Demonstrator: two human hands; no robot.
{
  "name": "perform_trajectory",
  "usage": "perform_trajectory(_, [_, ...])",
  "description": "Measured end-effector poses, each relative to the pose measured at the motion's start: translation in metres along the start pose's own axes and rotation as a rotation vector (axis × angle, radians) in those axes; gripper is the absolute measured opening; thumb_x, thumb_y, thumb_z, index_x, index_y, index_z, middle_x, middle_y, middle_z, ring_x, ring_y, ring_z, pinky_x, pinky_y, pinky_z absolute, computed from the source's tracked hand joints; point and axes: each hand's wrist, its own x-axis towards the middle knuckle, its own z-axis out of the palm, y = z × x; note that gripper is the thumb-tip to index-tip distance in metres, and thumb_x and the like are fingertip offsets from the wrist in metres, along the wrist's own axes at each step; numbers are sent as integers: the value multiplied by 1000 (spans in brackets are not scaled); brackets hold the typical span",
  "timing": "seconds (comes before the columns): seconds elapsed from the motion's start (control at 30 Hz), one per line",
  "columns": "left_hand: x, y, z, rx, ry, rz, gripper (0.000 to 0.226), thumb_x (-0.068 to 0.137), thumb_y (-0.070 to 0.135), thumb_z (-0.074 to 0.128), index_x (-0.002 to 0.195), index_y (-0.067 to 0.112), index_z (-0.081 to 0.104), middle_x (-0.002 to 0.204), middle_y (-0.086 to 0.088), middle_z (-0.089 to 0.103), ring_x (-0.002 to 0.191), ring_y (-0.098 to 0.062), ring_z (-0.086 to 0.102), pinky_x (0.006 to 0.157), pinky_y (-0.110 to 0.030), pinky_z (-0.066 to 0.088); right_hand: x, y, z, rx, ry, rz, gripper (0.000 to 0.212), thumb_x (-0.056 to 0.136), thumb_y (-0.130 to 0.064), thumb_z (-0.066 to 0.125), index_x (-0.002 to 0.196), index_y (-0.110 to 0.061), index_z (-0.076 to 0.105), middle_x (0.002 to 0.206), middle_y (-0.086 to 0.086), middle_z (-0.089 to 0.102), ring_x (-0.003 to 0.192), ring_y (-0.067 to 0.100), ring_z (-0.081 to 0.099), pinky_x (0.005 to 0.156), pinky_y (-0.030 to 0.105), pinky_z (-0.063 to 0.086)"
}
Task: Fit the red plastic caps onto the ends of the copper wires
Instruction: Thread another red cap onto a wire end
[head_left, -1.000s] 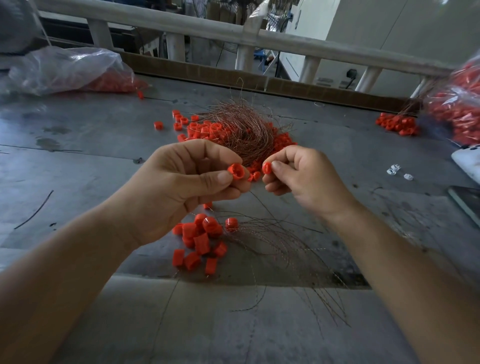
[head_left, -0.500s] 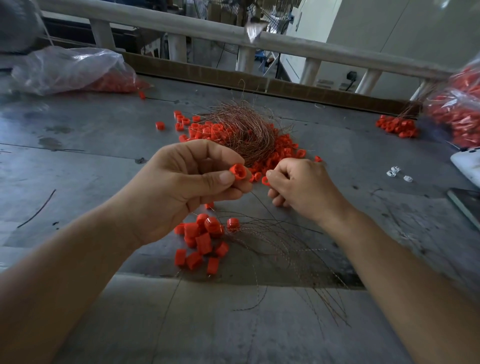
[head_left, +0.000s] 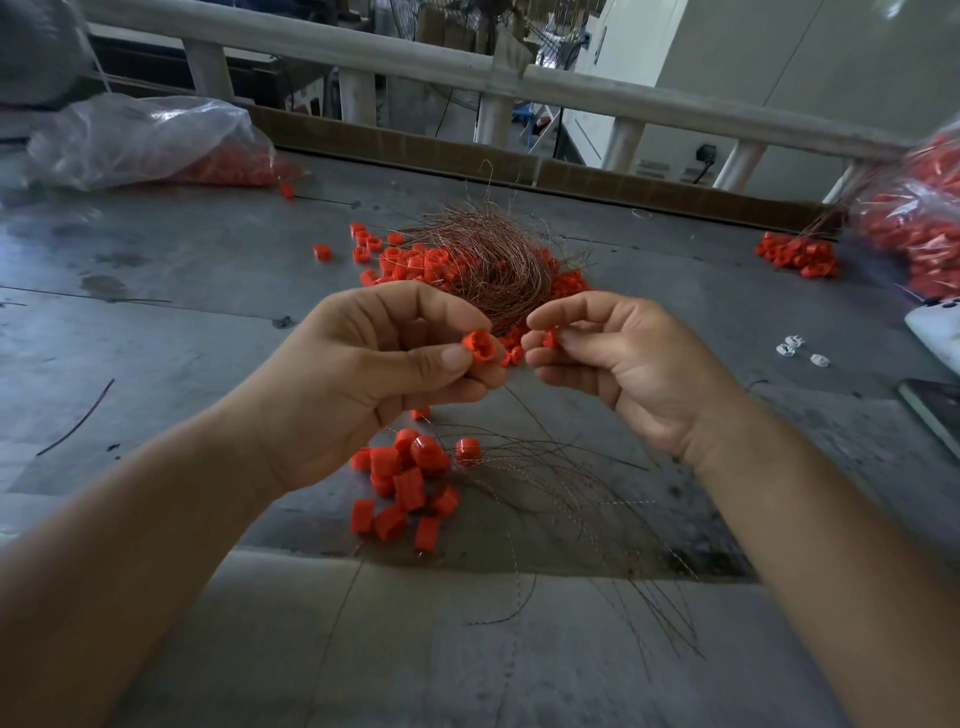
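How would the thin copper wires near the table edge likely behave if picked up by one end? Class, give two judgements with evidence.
Probably floppy: the wires are very thin and lie in loose curves. Likely light too. Apt to snag, since they cross one another and the nest behind is tangled.
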Motion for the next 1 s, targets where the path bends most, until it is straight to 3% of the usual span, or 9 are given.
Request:
perform_trajectory(0.1, [0, 0, 0, 5, -3, -2, 18, 58, 11, 66, 75, 13, 73, 77, -9, 72, 74, -16, 70, 61, -18, 54, -2, -4, 2, 140, -44, 48, 21, 88, 9, 42, 84, -1, 60, 69, 8, 68, 62, 12, 66, 57, 20, 55])
perform_trajectory(0.3, [1, 0, 0, 32, 14, -8, 18, 57, 12, 68, 74, 14, 73, 76, -8, 72, 74, -16, 71, 62, -18, 54, -7, -11, 6, 182, -100, 47, 7, 78, -4, 52, 83, -5, 57, 68, 7, 69, 60, 14, 67, 52, 21, 54])
perform_trajectory(0.43, [1, 0, 0, 60, 30, -18, 17, 64, 3, 63, 74, 13, 73, 76, -8, 72, 73, -17, 70, 61, -18, 54, -10, -12, 10, 106, -113, 26, 13, 68, -15, 56, 80, -12, 60, 65, 3, 68, 56, 11, 64, 48, 21, 52])
perform_trajectory(0.7, [1, 0, 2, 85, 68, -28, 17, 62, 4, 60, 72, 12, 72, 74, -9, 71, 71, -17, 70, 60, -18, 54, -13, -12, 13, 151, -128, 12, 20, 64, -11, 61, 83, -6, 59, 62, 4, 65, 54, 9, 62, 49, 20, 52])
perform_trajectory(0.83, [2, 0, 2, 111, 87, -23, 17, 61, 6, 61, 73, 11, 73, 74, -9, 72, 71, -16, 70, 59, -17, 53, -16, -11, 18, -31, -110, -121, 21, 64, -14, 62, 85, -10, 61, 72, 4, 68, 66, 13, 66, 58, 20, 53])
perform_trajectory(1.0, [2, 0, 2, 156, 131, -14, 21, 56, 13, 64, 75, 15, 75, 74, -7, 73, 71, -15, 70, 60, -16, 53, -17, -5, 28, -318, -20, -352, 19, 66, -12, 70, 82, -20, 65, 72, -7, 64, 71, 4, 63, 67, 18, 53])
